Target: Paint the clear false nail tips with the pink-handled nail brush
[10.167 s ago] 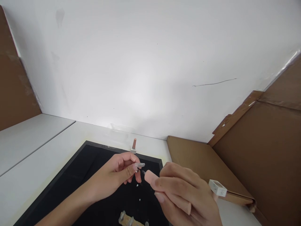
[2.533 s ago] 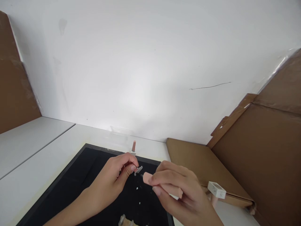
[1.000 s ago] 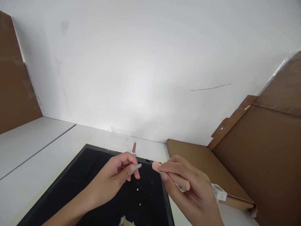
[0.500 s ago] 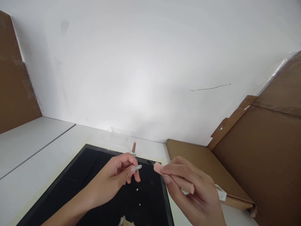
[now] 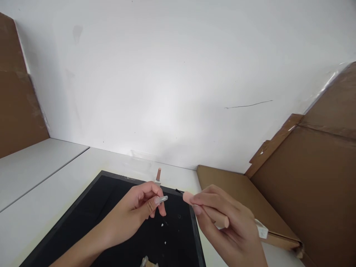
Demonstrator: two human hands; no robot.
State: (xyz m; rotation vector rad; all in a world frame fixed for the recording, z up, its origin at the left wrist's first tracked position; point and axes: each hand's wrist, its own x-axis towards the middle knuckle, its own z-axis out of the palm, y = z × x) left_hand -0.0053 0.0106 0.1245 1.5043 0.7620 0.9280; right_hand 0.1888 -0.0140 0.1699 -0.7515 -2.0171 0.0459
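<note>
Right now the step in hand looks like brushwork, with the brush lifted off between strokes; that is a judgement from how things stand. The left hand (image 5: 135, 209) seems to pinch a clear false nail (image 5: 162, 199) at the thumb tip, its free end pointing to about two o'clock, above the black mat (image 5: 102, 202); exactly how the fingers behind grip it is hidden. The right hand (image 5: 229, 224) grasps a pink-handled brush (image 5: 188, 197) like a pen, the dark bristles aimed at ten o'clock; they hang near the false nail, at its two o'clock, apart from it.

Taking the false nail as the centre of the dial, a bottle (image 5: 158, 174) with a pink top stands at twelve; white crumbs (image 5: 162, 225) lie on the mat at six; a wooden piece with clear bits on it (image 5: 149, 263) lies farther off, between six and seven, cut by the lower edge; a white block (image 5: 261, 229) shows past the right hand, between three and four.

Any further stroke would call for a steady left pinch, the bristles brought towards eight o'clock, and a light touch; whether they carry any liquid, I cannot tell.
</note>
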